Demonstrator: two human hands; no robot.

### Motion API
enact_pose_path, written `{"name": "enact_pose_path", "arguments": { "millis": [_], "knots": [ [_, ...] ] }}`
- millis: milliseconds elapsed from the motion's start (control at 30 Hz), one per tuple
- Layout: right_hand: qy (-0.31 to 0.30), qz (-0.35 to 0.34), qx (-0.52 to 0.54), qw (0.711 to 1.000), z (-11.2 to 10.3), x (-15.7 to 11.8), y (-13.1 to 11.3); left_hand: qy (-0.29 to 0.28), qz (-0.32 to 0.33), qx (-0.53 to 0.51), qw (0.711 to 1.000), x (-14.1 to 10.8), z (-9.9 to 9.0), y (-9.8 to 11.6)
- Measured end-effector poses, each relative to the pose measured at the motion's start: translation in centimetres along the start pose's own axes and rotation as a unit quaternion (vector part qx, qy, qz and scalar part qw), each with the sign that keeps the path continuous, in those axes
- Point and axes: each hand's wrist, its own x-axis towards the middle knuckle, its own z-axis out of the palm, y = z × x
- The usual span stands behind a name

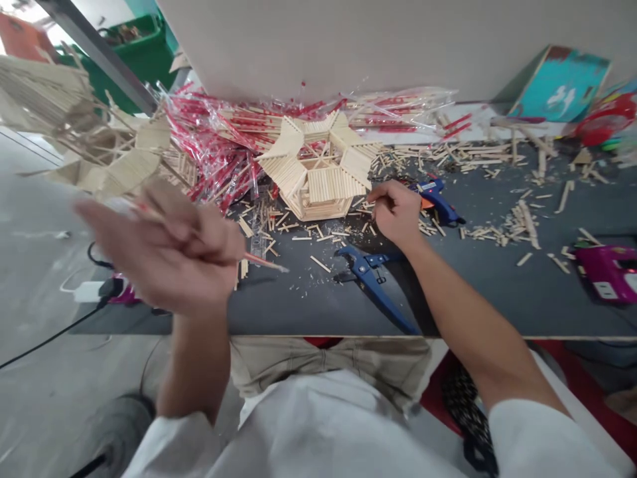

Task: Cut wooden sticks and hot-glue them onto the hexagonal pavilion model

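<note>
Raised over the table's left part, my left hand (174, 252) is slightly blurred, with a thin stick (263, 262) held in its curled fingers; the stick's pale tip points right. A wooden stick structure (323, 169) with slatted panels rests on the dark table (293, 312). At its lower right corner is my right hand (398, 209), fingers bent and pinched by the edge; whatever lies between the fingertips is too small to make out. Blue cutting pliers (375, 285) lie below, and a blue glue gun (440, 199) lies just right of my right hand.
Red and clear plastic packs of sticks (219, 139) line the back. More stick structures (114, 146) stand at the left. Cut stick pieces (517, 226) are scattered about. A purple device (610, 272) sits at the right, a turquoise board (560, 83) behind, a white plug (89, 291) at the left edge.
</note>
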Motion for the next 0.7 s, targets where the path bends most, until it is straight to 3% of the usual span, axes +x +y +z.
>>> {"name": "enact_pose_path", "arguments": {
  "millis": [33, 67, 100, 167, 233, 300, 433, 500, 567, 633, 700],
  "knots": [
    [0.009, 0.033, 0.030, 0.999, 0.1, 0.0, -0.1, 0.008, 0.032, -0.155, 0.987, -1.3, 1.0, -0.6],
    [0.022, 0.067, 0.061, 0.996, 0.2, 0.0, -0.2, -0.048, 0.049, -0.264, 0.962, -2.4, 2.2, -1.2],
    [0.038, 0.098, 0.089, 0.991, 0.3, 0.0, -0.3, -0.079, 0.081, -0.341, 0.933, -3.2, 3.3, -2.0],
    [0.071, 0.130, 0.117, 0.982, 0.3, 0.1, -0.4, -0.121, 0.139, -0.392, 0.901, -4.4, 5.4, -3.7],
    [0.081, 0.128, 0.107, 0.983, 0.2, 0.3, -0.4, -0.106, 0.161, -0.413, 0.890, -5.2, 7.1, -5.8],
    [0.079, 0.109, 0.084, 0.987, -0.1, 0.6, -0.6, -0.094, 0.158, -0.393, 0.901, -5.8, 8.3, -7.7],
    [0.087, 0.036, 0.083, 0.992, -1.2, 1.0, -3.1, -0.167, 0.157, -0.281, 0.932, -6.2, 9.2, -10.3],
    [0.021, 0.000, 0.126, 0.992, -1.8, 0.6, -5.9, -0.187, 0.167, -0.233, 0.940, -6.1, 8.8, -10.7],
    [-0.134, -0.012, 0.197, 0.971, -2.0, -0.4, -9.4, -0.198, 0.189, -0.186, 0.943, -6.0, 8.1, -10.8],
    [-0.266, -0.021, 0.245, 0.932, -1.7, -1.7, -12.4, -0.221, 0.224, -0.110, 0.943, -6.0, 7.2, -10.5],
    [-0.287, -0.048, 0.252, 0.923, -1.0, -3.0, -14.3, -0.262, 0.267, -0.032, 0.927, -6.0, 6.3, -9.8]
  ]
}}
